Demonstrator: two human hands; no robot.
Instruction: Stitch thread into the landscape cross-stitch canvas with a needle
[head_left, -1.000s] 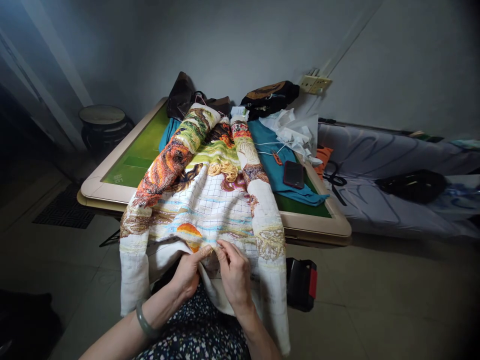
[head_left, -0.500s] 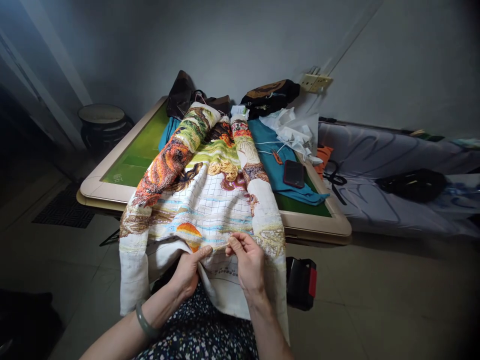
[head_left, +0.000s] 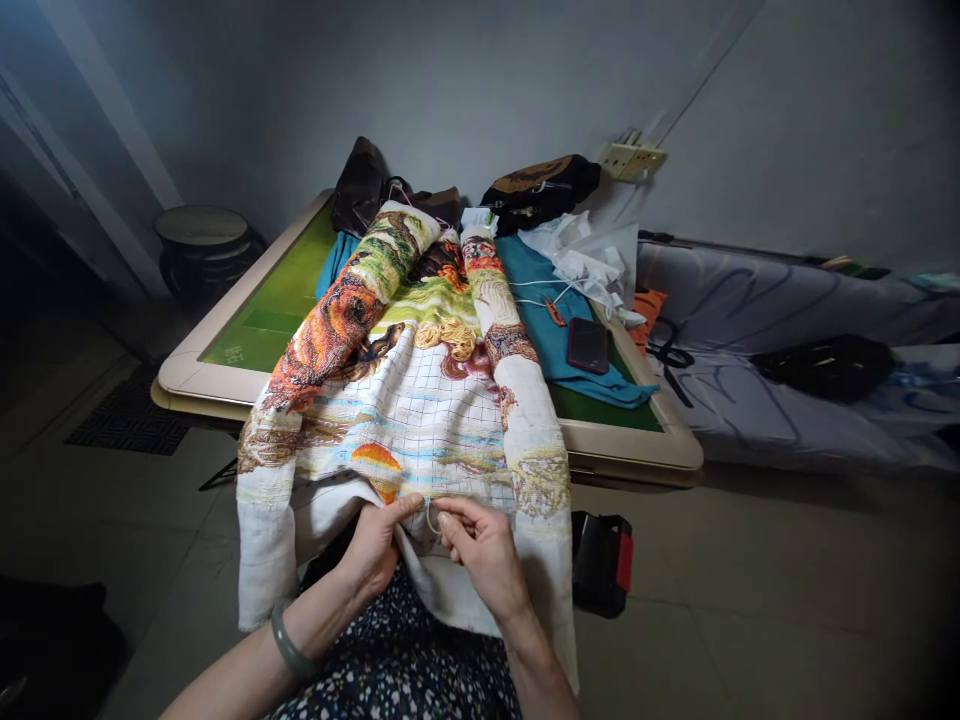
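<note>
A large cross-stitch cloth (head_left: 457,410), its two sides rolled up and its middle printed with a grid, stretches from the table down over my lap. My left hand (head_left: 379,545) grips its near edge, thumb on top and fingers underneath, beside an orange stitched half-circle (head_left: 377,468). Close to that thumb, my right hand (head_left: 484,550) pinches a pale yellowish thread (head_left: 430,518), which makes a small loop at the cloth's surface. Any needle between those fingertips is too small to make out. A bundle of cream thread (head_left: 448,337) lies farther up the cloth.
The cloth's far part rests on a green-topped table (head_left: 262,310) with a pale rim. On the right are teal fabric (head_left: 540,310), a phone (head_left: 587,346), orange snips (head_left: 554,313) and crumpled white plastic (head_left: 581,250). Bags (head_left: 540,195) stand behind; a black-and-red case (head_left: 602,565) is below.
My right hand has moved down and left, closer to my left thumb, and a loop of thread now shows by its fingers. My left hand keeps its grip on the cloth.
</note>
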